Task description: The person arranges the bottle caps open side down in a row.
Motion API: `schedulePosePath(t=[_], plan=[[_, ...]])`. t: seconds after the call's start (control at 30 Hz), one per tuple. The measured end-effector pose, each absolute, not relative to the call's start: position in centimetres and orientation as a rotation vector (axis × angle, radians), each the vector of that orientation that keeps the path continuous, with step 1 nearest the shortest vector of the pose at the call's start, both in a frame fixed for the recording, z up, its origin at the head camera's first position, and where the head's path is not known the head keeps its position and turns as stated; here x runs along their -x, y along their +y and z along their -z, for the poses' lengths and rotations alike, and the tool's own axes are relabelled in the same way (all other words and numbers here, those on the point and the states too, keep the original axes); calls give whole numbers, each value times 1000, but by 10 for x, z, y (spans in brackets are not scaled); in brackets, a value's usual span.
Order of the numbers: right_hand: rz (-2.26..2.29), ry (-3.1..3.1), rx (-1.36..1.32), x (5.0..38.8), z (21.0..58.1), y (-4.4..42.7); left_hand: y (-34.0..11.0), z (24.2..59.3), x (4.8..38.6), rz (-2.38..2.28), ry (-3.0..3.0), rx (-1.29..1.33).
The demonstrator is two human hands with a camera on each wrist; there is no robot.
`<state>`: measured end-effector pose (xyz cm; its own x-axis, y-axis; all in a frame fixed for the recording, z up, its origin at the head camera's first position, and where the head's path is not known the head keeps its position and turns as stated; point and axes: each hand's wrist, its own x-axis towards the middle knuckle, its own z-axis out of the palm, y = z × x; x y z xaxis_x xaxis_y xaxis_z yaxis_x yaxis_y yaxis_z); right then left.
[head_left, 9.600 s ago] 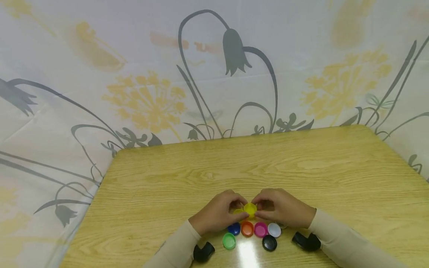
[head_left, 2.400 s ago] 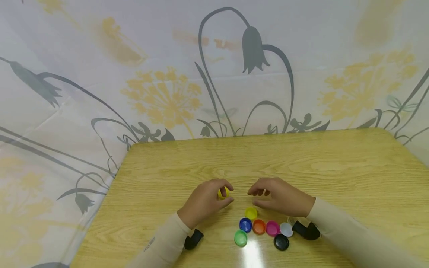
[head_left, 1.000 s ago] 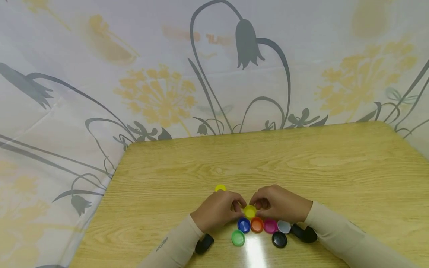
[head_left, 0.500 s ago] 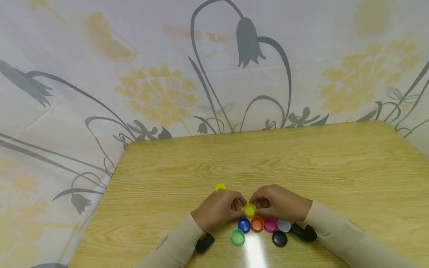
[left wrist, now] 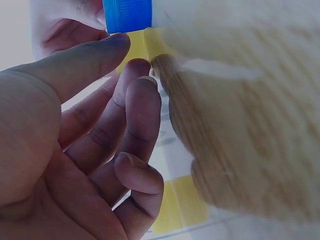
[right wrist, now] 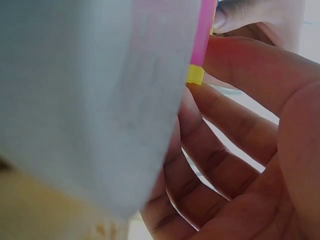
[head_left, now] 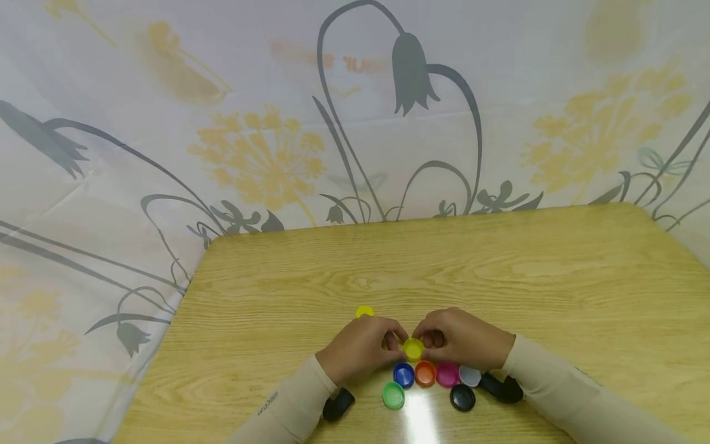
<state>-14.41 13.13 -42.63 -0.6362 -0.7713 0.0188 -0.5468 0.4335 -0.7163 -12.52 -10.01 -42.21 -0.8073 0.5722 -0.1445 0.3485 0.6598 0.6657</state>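
Both hands meet at a yellow bottle cap (head_left: 413,349), one from each side. My left hand (head_left: 363,346) pinches its left side between thumb and fingers, and my right hand (head_left: 466,338) does the same on the right. In the left wrist view the yellow cap (left wrist: 132,49) shows past the thumb, behind a blue cap (left wrist: 127,15). A second yellow cap (head_left: 364,311) lies behind the left hand, partly hidden by it. Just in front of the hands, blue (head_left: 403,375), orange (head_left: 425,374), pink (head_left: 447,374) and white (head_left: 469,375) caps form a row.
A green cap (head_left: 393,395) and a black cap (head_left: 463,398) lie nearer the table's front. Black wrist camera mounts show at the left (head_left: 338,404) and right (head_left: 501,388) wrists. The wooden table (head_left: 499,265) ends at a flowered curtain (head_left: 355,123).
The left hand has let go of the second yellow cap farther back since 2.4 s ago. Both hands have come together at the nearer yellow cap. Over the last second they have barely moved.
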Motion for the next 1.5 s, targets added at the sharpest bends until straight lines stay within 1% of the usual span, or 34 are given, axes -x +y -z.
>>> schedulePosePath(t=[0.37,0.93,1.17,1.5], plan=[[986,2427,1149,145,423,134,-102,419,129,-975,2527,-729],[1104,2459,1093,146,418,136,-104,417,131,-1315,2426,-598],[1201,2470,1151,146,417,136,-106,415,133,-1394,2388,-515],[1242,2472,1127,144,414,135,-106,414,134,-1458,2370,-481]])
